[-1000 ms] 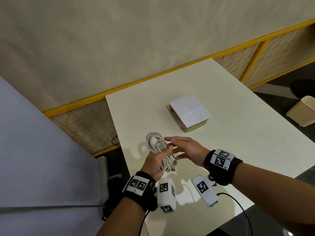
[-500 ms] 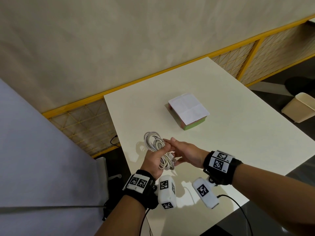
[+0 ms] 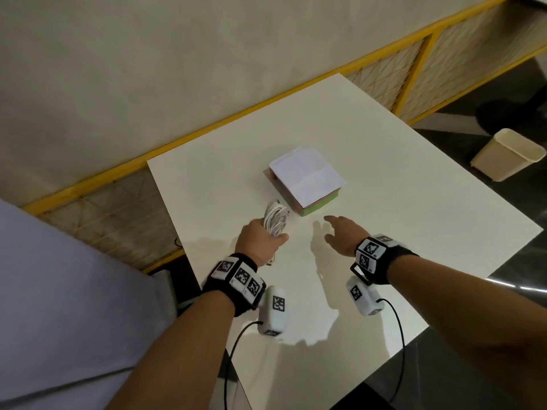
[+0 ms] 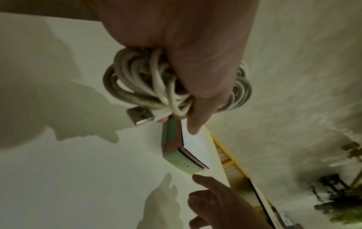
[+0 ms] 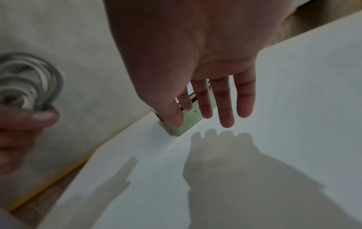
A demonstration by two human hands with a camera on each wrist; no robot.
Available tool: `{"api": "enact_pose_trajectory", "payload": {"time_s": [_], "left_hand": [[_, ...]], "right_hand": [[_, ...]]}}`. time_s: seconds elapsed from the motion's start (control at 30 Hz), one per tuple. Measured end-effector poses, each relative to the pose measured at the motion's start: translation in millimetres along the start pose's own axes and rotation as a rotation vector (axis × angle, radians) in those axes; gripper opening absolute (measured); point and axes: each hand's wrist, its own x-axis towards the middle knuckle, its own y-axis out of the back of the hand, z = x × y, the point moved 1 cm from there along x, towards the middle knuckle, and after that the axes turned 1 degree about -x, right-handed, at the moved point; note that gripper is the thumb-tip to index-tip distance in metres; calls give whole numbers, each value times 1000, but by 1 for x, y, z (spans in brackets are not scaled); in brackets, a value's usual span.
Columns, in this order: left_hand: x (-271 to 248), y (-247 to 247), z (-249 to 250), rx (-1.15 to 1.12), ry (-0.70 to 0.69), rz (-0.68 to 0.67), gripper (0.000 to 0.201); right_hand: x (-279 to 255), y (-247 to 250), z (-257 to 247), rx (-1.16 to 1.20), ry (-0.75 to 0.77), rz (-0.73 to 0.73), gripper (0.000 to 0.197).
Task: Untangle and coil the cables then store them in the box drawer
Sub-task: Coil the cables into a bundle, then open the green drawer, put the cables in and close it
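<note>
A plain indoor room, perhaps an office or lab. A bare white surface (image 3: 384, 232) stands against a beige wall (image 3: 148, 69), yellow-framed mesh panels (image 3: 473, 54) along its foot, and a cream wastebasket (image 3: 507, 155) on dark floor at two o'clock.

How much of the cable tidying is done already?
Done: the white cables look wound into one bundle; a plug pokes out in the left wrist view. In hand: the left hand grips that bundle above the table, and the right hand reaches, open, toward the green box. Left: the drawer looks shut, so it needs opening and the cables go inside.
</note>
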Motion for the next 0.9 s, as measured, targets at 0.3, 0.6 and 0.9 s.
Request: {"api": "enact_pose_trajectory", "payload": {"time_s": [0.3, 0.6, 0.9], "left_hand": [[60, -43, 39, 407, -99, -149, 49], [82, -71, 51, 575, -37, -218, 49], [81, -71, 48, 506, 30, -179, 33]], "right_hand": [[45, 15, 26, -223, 116, -32, 77], [63, 21, 39, -300, 259, 57, 65], [40, 9, 66, -272, 349, 146, 22]]}}
